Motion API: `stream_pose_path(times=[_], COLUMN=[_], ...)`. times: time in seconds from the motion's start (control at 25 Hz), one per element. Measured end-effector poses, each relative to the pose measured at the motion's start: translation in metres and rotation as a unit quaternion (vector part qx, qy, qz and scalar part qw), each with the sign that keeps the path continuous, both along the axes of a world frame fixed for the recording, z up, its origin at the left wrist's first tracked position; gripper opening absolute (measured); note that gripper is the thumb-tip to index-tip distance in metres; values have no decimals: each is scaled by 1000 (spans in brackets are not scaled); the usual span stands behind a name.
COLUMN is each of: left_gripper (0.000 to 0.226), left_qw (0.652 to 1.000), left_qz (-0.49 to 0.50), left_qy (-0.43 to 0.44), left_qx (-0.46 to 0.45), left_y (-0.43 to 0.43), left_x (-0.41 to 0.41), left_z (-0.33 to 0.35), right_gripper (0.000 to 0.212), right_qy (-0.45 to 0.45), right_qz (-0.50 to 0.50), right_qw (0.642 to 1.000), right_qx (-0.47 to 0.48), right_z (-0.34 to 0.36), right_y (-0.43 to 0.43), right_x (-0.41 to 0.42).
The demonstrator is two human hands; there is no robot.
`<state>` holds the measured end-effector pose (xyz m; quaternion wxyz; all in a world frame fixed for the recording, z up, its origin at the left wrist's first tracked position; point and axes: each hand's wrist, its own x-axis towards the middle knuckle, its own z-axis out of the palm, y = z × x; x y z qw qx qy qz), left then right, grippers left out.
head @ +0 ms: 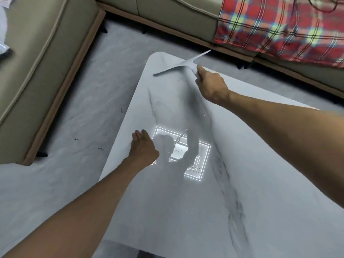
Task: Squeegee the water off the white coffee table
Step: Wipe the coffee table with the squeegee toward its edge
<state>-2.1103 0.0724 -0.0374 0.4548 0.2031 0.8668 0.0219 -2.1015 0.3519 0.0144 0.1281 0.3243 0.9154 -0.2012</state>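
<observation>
squeegee (183,64) held in right hand's (212,84) grip.

No readable text, label or number shows anywhere.

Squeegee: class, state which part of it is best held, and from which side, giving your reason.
Hold the squeegee by its short handle, from the near side, as the right hand does. The handle sticks out from the middle of the long blade toward the person, leaving the blade free across the table.
</observation>
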Motion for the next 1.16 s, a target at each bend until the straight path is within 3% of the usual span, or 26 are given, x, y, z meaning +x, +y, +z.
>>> stream_pose_path(times=[0.16,0.36,0.48,0.6,0.72,0.92,1.04,1.16], left_gripper=[91,93,92,92,94,93,92,86], left_qw=[998,998,999,999,998,998,999,999], left_qz=[-31,-36,-29,-32,-33,-41,-35,-17], left_qy=[-36,-31,-20,-27,-28,-33,-36,-42], left_qx=[-31,-40,-32,-35,-37,-25,-9,19], left_y=[5,7,7,7,7,-2,-8,-17], left_x=[-5,-2,-3,-5,-5,-7,-11,-12], left_z=[2,1,0,0,-2,-8,-8,0], right_gripper=[47,38,32,34,22,41,46,46], right_qy=[-38,-96,-114,-52,-15,-6,-21,-25], right_qz=[-11,-9,-13,-14,-18,-86,2,99], right_qw=[999,995,992,998,999,993,999,994], right_qx=[-3,-37,-48,-15,-27,-77,-45,-44], right_z=[-2,35,58,58,42,6,-2,8], right_y=[-10,-33,-36,-15,-2,-33,-65,-81], right_x=[55,188,223,181,84,-50,-34,44])
